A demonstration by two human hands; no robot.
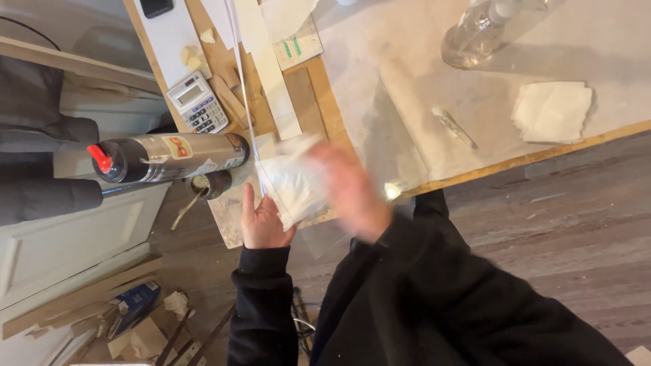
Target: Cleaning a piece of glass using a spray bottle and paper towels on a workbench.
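Near the body, the left hand [261, 220] sits at 9 o'clock of the white cloth [293, 184], fingers stretched flat and thumb out, propping the edge of a clear sheet [390, 152] and not clenched around anything. At 3 o'clock of that cloth, the right hand [349, 193] is a motion blur pressed onto it; whether its fingers grip the cloth, I cannot tell. The cloth lies on the clear sheet at the near edge of the counter [610, 41]. Further out, at 10 o'clock, a silver spray can [169, 157] with a red nozzle lies on its side, and a calculator [198, 103] beyond it. Far off at 2 o'clock: a folded white napkin [550, 112] and a clear bottle [478, 30].
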